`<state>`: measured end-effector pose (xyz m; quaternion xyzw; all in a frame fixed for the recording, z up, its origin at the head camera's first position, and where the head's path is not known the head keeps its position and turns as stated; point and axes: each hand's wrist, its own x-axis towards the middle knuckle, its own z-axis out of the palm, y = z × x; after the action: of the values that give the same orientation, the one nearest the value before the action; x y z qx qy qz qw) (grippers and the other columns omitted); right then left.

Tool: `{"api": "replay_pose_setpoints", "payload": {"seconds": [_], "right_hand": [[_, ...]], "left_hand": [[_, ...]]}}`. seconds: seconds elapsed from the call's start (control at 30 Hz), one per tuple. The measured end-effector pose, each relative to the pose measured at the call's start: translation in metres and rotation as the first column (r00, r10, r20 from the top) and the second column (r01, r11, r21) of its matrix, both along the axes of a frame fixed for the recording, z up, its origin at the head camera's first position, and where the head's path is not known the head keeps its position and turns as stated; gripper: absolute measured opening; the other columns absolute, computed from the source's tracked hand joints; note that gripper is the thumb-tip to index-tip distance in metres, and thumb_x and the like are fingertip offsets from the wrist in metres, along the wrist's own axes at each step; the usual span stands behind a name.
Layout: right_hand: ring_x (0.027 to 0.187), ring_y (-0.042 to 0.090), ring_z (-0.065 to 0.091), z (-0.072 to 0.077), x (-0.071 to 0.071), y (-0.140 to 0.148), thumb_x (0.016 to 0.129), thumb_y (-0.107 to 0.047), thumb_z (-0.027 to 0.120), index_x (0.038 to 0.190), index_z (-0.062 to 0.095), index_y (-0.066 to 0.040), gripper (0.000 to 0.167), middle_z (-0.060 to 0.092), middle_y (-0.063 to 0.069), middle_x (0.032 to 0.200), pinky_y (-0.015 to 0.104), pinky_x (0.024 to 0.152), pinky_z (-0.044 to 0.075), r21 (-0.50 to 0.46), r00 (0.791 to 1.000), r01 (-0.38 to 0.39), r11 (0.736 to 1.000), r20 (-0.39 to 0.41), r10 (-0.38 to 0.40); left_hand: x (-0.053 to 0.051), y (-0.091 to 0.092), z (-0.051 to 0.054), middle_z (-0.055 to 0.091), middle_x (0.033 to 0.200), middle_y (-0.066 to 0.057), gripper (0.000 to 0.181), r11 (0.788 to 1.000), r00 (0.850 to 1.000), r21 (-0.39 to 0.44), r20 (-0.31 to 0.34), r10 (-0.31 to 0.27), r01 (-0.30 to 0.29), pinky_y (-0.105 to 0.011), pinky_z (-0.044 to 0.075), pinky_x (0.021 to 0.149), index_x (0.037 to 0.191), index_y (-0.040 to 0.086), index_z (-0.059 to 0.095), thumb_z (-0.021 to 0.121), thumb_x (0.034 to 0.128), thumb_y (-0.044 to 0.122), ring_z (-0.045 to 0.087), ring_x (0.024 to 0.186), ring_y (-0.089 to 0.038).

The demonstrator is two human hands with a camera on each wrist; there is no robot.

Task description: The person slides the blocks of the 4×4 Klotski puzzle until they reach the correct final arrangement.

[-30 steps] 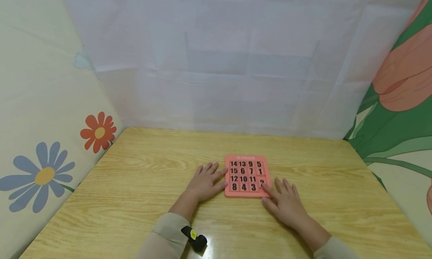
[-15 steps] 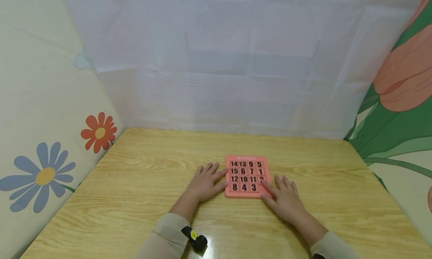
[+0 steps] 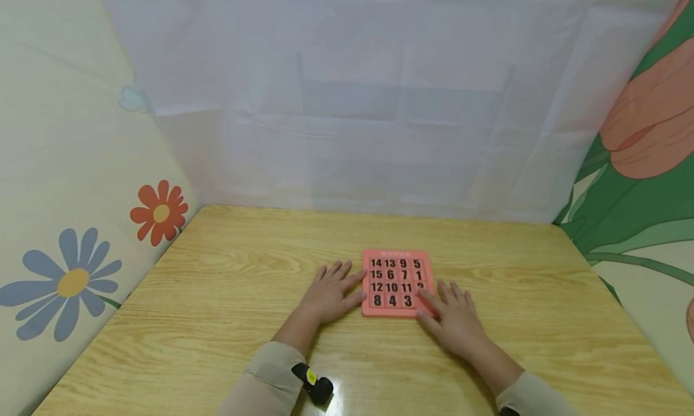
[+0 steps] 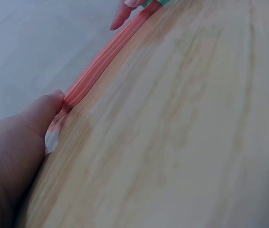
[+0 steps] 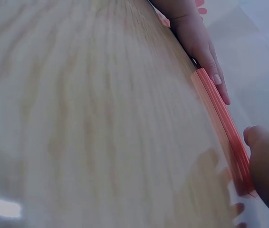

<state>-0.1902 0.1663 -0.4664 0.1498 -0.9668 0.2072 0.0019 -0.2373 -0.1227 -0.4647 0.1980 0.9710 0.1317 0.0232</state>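
Note:
A pink sliding number puzzle [image 3: 396, 313] lies flat on the wooden table in the head view, with black numbers on its square tiles. My left hand [image 3: 329, 295] rests beside its left edge, fingers spread, thumb and index fingertip touching the frame. From the right, my right hand [image 3: 455, 319] reaches over the puzzle's edge with its fingers extended. Its index fingertip touches the tile in the third row of the right column, partly hiding the number. The gap at the bottom right corner is partly covered by that hand. Both wrist views show the puzzle's pink side edge [image 5: 227, 128].
The wooden table [image 3: 244, 259] spreads around the puzzle. A white cloth [image 3: 347, 133] hangs behind its far edge, and flower-patterned cloths [image 3: 70, 163] flank both sides. A black strap device [image 3: 314, 384] sits at the left sleeve's cuff.
The tile under my right index finger has slid away from me, from low in the right column into the third row. My right hand has shifted slightly up and left; my left hand stays put.

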Motion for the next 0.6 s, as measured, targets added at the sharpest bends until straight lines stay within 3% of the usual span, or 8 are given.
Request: {"api": "replay_pose_setpoints", "payload": {"seconds": [0.33, 0.6], "right_hand": [[0.148, 0.048, 0.017, -0.001, 0.005, -0.013, 0.097, -0.047, 0.052, 0.143, 0.052, -0.019, 0.053, 0.03, 0.023, 0.157, 0.067, 0.119, 0.007, -0.01, 0.998, -0.036, 0.999, -0.048, 0.036], [0.148, 0.048, 0.016, 0.0, 0.009, -0.023, 0.098, -0.05, 0.049, 0.144, 0.051, -0.027, 0.051, 0.028, 0.02, 0.159, 0.067, 0.119, 0.006, -0.016, 0.997, -0.074, 0.997, -0.03, 0.073]], "left_hand": [[0.0, 0.0, 0.0, 0.023, 0.163, -0.008, 0.061, 1.0, 1.0, 0.002, 0.0, -0.004, 0.004, -0.054, 0.007, 0.125, 0.153, 0.03, 0.034, 0.039, 0.0997, 0.059, 0.016, 0.152, -0.032], [0.001, 0.0, 0.0, 0.024, 0.163, -0.009, 0.06, 1.0, 1.0, 0.008, -0.002, -0.005, 0.005, -0.054, 0.007, 0.124, 0.153, 0.03, 0.035, 0.039, 0.0998, 0.058, 0.016, 0.152, -0.033]]}}
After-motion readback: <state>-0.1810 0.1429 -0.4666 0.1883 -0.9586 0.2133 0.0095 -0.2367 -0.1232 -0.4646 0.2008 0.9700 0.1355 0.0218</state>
